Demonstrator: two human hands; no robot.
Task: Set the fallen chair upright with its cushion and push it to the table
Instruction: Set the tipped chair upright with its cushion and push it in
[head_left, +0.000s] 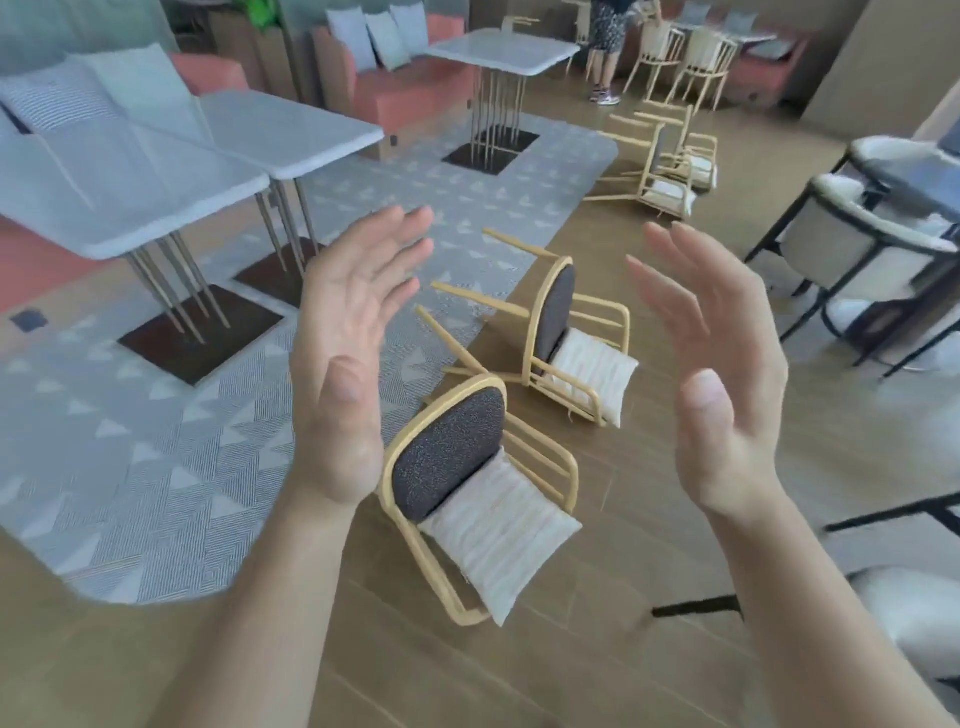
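Note:
A fallen chair (447, 447) with a tan frame and dark round seat lies on its back on the wood floor right below me. Its cream striped cushion (498, 525) rests against the frame. A second fallen chair (556, 312) with its own cream cushion (592, 371) lies just beyond it, legs pointing left. My left hand (353, 358) and my right hand (711, 374) are raised above the chairs, palms facing each other, fingers spread, holding nothing. Grey-topped tables (156, 171) stand to the left on a patterned rug.
Two more fallen tan chairs (660, 166) lie farther back. Another table (501, 49) and coral sofas (405, 88) stand behind. Black-framed white armchairs (852, 234) line the right side. A person (605, 47) stands at the back beside upright chairs.

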